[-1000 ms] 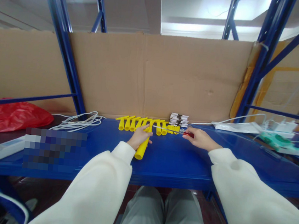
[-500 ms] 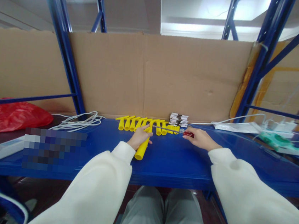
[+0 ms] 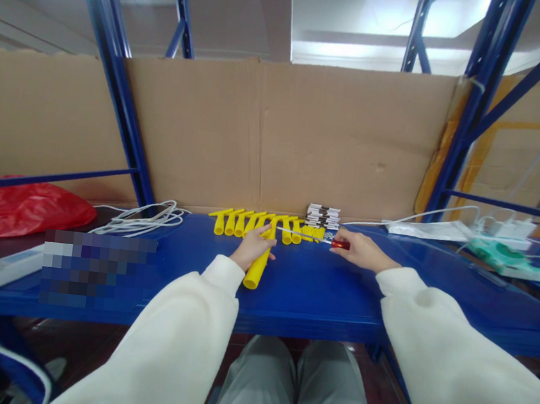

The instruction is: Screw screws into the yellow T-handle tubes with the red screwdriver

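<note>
My left hand (image 3: 251,247) is closed around the upper part of a yellow plastic handle-like piece (image 3: 256,270), whose round tube end points toward me. My right hand (image 3: 362,250) grips a screwdriver (image 3: 341,243) by its red handle. Its thin metal shaft lies nearly level and reaches left to the top of the yellow piece; fingers partly hide the contact there. Behind my hands stands a row of similar yellow pieces (image 3: 229,225). Small yellow parts (image 3: 313,233) lie at the row's right end, beside a small heap of tiny metal parts (image 3: 328,236).
A stack of black-and-white packets (image 3: 323,216) sits against the cardboard wall (image 3: 257,136). Coiled white cable (image 3: 155,221) and a red plastic bag (image 3: 23,208) are at left. A green-and-white packet (image 3: 505,257) lies at right on the blue table (image 3: 318,297).
The screwdriver's handle has turned slightly in my right hand, and its shaft tilts a little differently. My left hand and the yellow piece stay almost where they were.
</note>
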Tool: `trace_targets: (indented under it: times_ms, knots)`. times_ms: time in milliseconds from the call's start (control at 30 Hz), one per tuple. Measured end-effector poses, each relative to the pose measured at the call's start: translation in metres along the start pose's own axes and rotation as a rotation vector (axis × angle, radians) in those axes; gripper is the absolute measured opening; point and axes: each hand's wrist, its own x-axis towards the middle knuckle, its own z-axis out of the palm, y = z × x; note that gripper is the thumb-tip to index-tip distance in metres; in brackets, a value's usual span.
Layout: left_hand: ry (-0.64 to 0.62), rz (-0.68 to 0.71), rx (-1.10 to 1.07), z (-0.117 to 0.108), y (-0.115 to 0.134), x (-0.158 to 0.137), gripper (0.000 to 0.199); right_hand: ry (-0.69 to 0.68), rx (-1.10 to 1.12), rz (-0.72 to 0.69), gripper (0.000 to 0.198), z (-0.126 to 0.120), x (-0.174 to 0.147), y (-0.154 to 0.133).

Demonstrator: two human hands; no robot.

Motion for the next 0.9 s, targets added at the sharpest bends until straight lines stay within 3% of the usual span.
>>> trace_targets:
  times_ms: [900]
  knots:
    - [-0.005,0.006,0.004,0.000,-0.002,0.003,0.077,-0.051,0.146,-0.029,0.014,0.011,0.003,0.009]
